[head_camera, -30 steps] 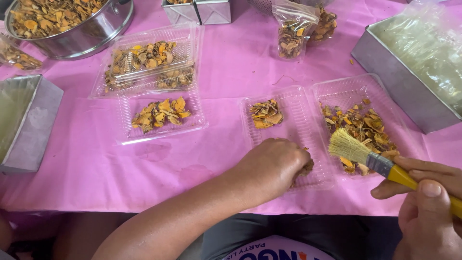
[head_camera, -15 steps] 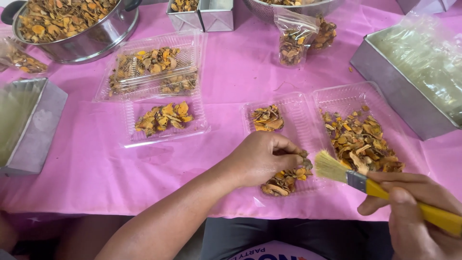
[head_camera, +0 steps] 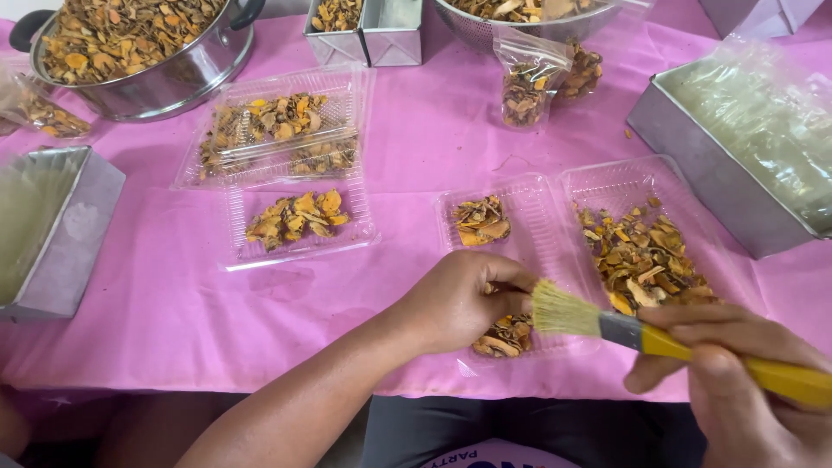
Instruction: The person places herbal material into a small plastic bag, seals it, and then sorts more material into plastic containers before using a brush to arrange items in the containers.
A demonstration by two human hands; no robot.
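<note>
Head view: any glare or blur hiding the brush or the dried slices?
Head view: lighting is soft and even; brush bristles and dried slices are sharp; glare only on the plastic-covered metal tray and the steel pot; right hand is cropped.

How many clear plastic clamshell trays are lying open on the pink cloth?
2. One open tray lies left of centre, below the big pot. The other tray lies at right, where the left hand and the brush meet. Others may be out of view.
</note>
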